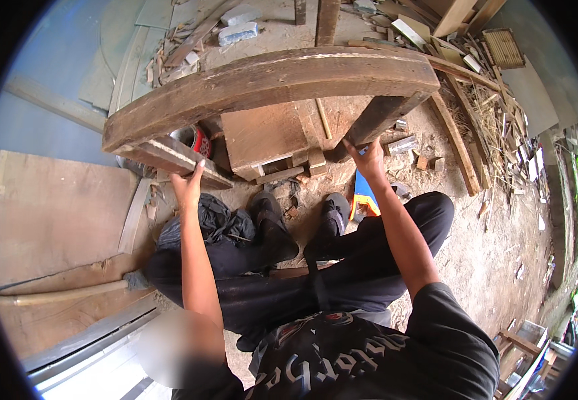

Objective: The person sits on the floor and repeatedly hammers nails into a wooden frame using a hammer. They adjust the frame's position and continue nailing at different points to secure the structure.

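Both my hands hold up a dark, weathered wooden frame [262, 83], made of a long thick beam with a shorter leg at each end. My left hand [188, 187] grips the left leg [182, 157] near its lower end. Around the right leg [376, 123], my right hand [368, 157] is closed near the bottom. Behind the frame stands a brown wooden block or box [262, 137] with small offcuts at its front. A handsaw [364, 197] with a blue blade and an orange-yellow handle lies beside my right foot.
A red round tin [201, 142] stands behind the left leg. Black plastic bag [212, 220] lies by my left foot. Scrap wood [476, 87] is heaped at the far right. At the left, a long-handled tool [69, 293] rests near a plywood sheet [56, 213].
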The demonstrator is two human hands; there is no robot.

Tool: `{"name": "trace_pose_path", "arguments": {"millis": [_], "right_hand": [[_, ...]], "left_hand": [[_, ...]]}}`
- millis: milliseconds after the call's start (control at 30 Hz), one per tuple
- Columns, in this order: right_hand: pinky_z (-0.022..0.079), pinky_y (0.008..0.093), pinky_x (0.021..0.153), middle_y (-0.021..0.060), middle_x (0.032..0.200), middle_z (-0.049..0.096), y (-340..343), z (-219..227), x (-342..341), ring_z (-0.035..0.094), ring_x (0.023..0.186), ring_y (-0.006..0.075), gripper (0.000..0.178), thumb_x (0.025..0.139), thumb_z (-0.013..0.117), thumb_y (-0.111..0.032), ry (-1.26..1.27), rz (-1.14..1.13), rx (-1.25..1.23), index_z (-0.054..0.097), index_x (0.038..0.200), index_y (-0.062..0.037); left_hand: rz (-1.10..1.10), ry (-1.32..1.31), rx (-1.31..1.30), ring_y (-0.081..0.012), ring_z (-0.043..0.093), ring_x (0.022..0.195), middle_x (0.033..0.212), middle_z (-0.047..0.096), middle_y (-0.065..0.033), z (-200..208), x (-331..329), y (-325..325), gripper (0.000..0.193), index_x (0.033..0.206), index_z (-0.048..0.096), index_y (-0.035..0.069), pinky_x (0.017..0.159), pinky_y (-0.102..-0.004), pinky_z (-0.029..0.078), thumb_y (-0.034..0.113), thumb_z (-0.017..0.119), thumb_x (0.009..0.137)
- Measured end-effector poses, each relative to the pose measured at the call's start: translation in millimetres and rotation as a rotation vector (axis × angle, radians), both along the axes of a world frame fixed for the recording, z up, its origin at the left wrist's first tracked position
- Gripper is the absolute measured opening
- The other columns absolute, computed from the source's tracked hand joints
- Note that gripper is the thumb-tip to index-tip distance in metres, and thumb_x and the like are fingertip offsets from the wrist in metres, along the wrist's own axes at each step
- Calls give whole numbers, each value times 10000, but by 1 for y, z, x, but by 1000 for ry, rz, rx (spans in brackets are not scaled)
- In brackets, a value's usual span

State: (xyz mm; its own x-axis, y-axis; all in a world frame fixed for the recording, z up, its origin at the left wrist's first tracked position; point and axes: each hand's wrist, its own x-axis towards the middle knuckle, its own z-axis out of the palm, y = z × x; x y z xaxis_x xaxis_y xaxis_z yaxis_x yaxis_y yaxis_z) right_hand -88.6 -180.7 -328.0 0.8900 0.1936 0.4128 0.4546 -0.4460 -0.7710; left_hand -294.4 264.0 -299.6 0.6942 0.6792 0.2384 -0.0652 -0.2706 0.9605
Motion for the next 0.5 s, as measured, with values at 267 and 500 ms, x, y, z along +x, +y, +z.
{"name": "trace_pose_path", "arguments": {"millis": [267,500], "right_hand": [[566,448,826,274,1060,703,-14,17,13,695,1000,437,570,851,773,-226,137,-109,-76,513,1313,-17],[543,453,878,266,1097,695,-13,-11,11,672,1067,433,603,814,784,-226,166,-125,-20,516,1310,-12]], "left_hand": [[178,10,88,-211,681,989,1122,699,-159,13,6,-17,496,1205,540,-76,892,-346,526,79,818,825],[194,83,117,-225,705,996,1109,726,-159,11,18,-15,509,1183,595,-60,880,-362,535,174,849,809]]}}
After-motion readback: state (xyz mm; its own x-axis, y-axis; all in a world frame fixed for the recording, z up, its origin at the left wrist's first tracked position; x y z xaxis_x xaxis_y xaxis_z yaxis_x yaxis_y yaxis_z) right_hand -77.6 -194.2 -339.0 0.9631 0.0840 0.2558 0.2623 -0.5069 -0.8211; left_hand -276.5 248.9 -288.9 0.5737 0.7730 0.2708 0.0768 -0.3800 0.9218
